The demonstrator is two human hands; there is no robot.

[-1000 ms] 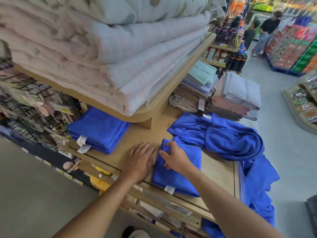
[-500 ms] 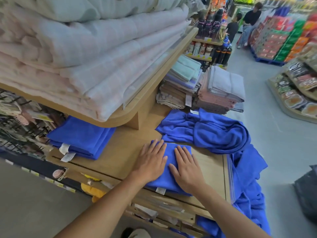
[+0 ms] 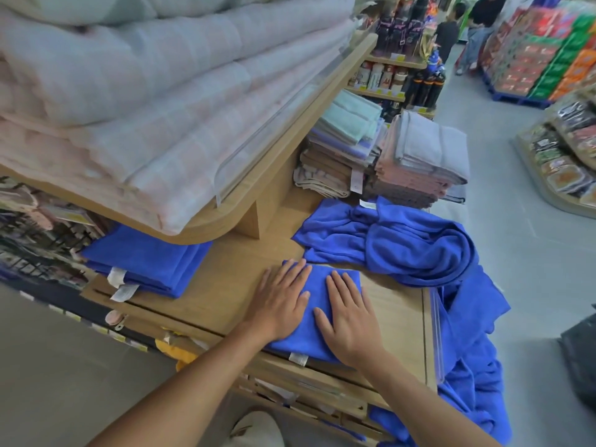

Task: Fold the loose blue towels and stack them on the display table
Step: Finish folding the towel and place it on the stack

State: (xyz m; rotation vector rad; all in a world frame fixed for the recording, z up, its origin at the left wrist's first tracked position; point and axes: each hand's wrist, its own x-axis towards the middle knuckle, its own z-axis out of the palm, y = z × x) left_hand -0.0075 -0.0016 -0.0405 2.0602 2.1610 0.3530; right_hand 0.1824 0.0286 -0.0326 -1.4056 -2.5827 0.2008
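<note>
A folded blue towel (image 3: 312, 330) with a white tag lies at the front edge of the wooden display table (image 3: 225, 285). My left hand (image 3: 281, 296) presses flat on its left part, fingers straight. Beside it, my right hand (image 3: 348, 312) lies flat on the right part. A stack of folded blue towels (image 3: 145, 259) sits to the left, under the upper shelf. Loose blue towels (image 3: 416, 246) lie crumpled behind my hands and spill over the table's right edge toward the floor.
An upper shelf (image 3: 290, 146) piled with pale quilts overhangs the table on the left. Stacks of folded towels (image 3: 416, 162) in pink, grey and green stand at the back. Two people (image 3: 464, 30) are far down the aisle by product displays.
My right hand let go of the towel's far corner and flattened on it. My left hand slid from the table's wood onto the towel. The view shifted slightly.
</note>
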